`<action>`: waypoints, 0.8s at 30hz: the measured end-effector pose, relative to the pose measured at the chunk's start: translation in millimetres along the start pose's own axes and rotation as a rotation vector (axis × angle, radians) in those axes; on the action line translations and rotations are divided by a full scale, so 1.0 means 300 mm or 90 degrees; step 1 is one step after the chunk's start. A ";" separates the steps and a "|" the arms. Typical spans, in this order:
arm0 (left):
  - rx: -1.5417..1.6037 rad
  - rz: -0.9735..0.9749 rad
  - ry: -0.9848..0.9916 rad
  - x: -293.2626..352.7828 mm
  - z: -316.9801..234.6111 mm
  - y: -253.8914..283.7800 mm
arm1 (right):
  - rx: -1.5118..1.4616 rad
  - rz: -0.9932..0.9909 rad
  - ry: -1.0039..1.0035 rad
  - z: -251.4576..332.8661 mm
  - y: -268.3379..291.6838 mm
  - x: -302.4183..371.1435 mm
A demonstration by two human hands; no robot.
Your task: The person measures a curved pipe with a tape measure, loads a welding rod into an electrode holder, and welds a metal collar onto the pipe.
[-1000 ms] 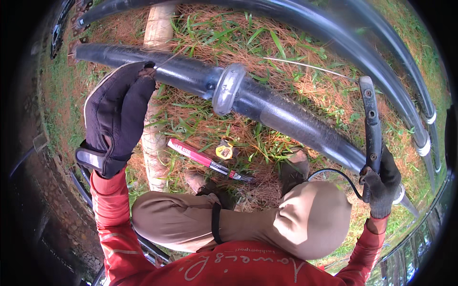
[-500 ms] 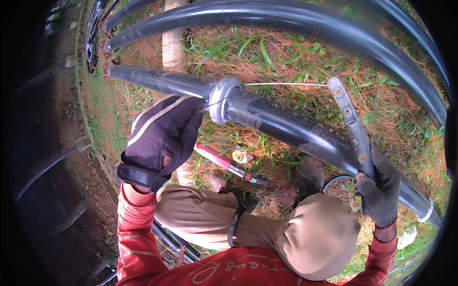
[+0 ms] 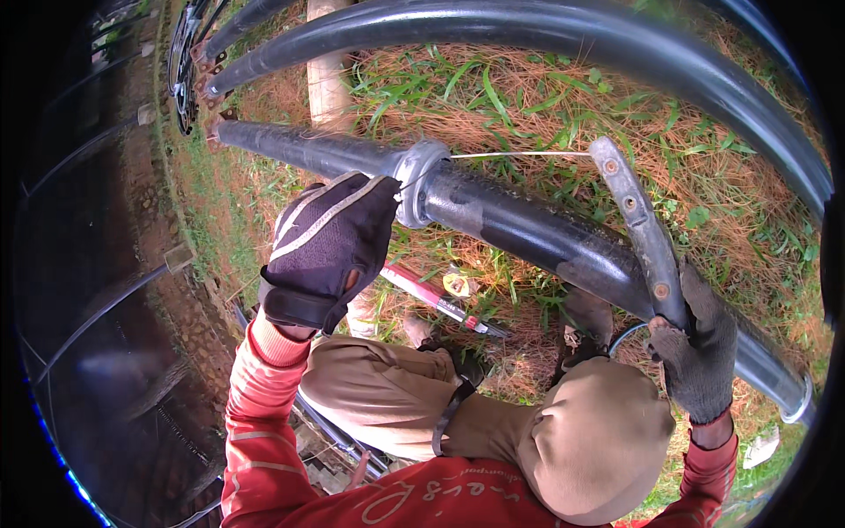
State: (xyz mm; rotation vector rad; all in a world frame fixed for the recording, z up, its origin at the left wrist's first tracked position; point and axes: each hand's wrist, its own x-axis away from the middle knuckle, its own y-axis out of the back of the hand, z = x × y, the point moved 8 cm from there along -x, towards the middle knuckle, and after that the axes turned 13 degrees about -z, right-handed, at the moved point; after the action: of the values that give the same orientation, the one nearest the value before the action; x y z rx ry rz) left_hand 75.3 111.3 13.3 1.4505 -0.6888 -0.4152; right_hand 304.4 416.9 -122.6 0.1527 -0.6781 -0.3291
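Observation:
A black pipe runs slantwise across the view, with a grey ring-shaped collar round it left of centre. A thin wire stretches from the collar to the top of a dark, slightly curved bar with three round rivets, like a tool handle. My left hand, in a purple-black glove with pale stripes, is closed beside the collar with its fingertips on the wire's near end. My right hand, in a dark knit glove, is wrapped round the bar's lower end, against the pipe.
More black pipes curve across the far side, over a wooden beam. On the grass and pine needles below the pipe lie a red-and-white tube-shaped thing and a small yellow item. My legs are folded close beneath.
The view has shifted slightly. My left hand has moved right and tilted, closer to the collar. My right hand keeps its hold on the riveted bar, which leans a little more to the left.

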 end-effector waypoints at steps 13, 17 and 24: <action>-0.057 -0.007 -0.017 -0.021 -0.025 -0.013 | 0.066 0.051 0.164 -0.002 -0.015 -0.014; -0.057 -0.018 -0.011 -0.010 -0.033 -0.002 | -0.003 0.011 0.046 0.003 -0.019 0.004; -0.033 -0.070 0.026 0.030 -0.041 0.045 | 0.081 0.051 0.077 0.013 -0.042 0.003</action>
State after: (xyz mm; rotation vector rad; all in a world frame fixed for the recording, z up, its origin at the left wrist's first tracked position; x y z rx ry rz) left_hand 88.0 116.2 28.5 1.4483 -0.5626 -0.4842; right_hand 299.3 404.8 -122.1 0.2646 -0.5836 -0.1982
